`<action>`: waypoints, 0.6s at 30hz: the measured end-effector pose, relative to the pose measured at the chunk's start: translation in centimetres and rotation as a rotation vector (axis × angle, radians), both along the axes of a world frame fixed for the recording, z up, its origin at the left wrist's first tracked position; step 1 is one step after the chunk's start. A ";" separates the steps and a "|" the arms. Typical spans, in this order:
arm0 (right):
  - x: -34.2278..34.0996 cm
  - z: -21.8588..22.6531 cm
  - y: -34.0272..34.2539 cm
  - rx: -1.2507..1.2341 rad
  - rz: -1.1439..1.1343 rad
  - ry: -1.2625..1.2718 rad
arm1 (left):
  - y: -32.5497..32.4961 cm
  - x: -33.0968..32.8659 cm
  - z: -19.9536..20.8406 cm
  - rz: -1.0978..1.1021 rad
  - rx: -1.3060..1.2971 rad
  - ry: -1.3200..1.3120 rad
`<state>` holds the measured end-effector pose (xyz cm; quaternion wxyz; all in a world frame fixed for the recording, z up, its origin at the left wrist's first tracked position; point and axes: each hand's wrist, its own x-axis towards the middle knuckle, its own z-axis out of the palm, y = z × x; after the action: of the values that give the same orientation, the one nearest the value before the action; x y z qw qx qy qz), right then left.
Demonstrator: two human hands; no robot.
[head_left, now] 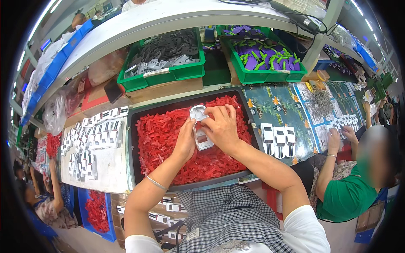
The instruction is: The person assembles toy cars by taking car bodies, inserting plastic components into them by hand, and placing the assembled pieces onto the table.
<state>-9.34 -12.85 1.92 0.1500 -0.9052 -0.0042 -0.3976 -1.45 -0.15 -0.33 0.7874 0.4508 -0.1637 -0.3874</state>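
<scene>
My left hand (186, 138) grips a white toy car body shell (205, 143) along its left side. The shell is held upside down or tilted, its hollow inside partly showing. My right hand (222, 128) bends over the shell, its fingertips pressed to the upper part; whether they pinch a small red piece is hidden. Both hands are above a black tray (132, 147) filled with red translucent plastic pieces (162, 145).
White toy car bodies (99, 137) lie in rows at left, with three more car bodies (279, 139) at right. Green bins (175, 72) of grey and purple parts stand behind, under a white shelf (168, 21). A co-worker in a green shirt (348, 196) sits at right.
</scene>
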 end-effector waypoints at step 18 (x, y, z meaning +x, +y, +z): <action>-1.0 0.6 -0.4 0.160 -0.064 -0.007 | -1.3 -0.4 -1.0 0.080 0.062 -0.212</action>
<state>-10.32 -13.22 2.52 0.2093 -0.8885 0.0559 -0.4045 -1.84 -1.44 -1.37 0.7662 0.5195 -0.2160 -0.3106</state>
